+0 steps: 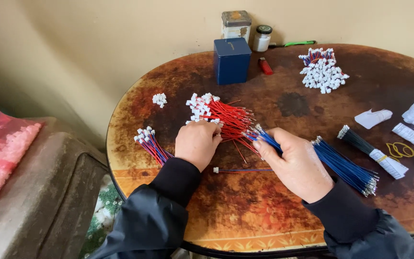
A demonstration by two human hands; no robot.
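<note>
I see my left hand (196, 142) pressing the red wires (231, 121) at table centre; right hand (297, 165) pinches blue wires (270, 141) at three o'clock. Loose strands could tangle or slide off.

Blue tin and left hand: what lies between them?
In the head view, the red wires with white connectors lie between blue tin and left hand.

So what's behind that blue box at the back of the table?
Behind the blue box stand a worn metal tin and a small white jar with a dark lid, against the wall. The box covers the tin's lower part, so its base cannot be seen.
</note>
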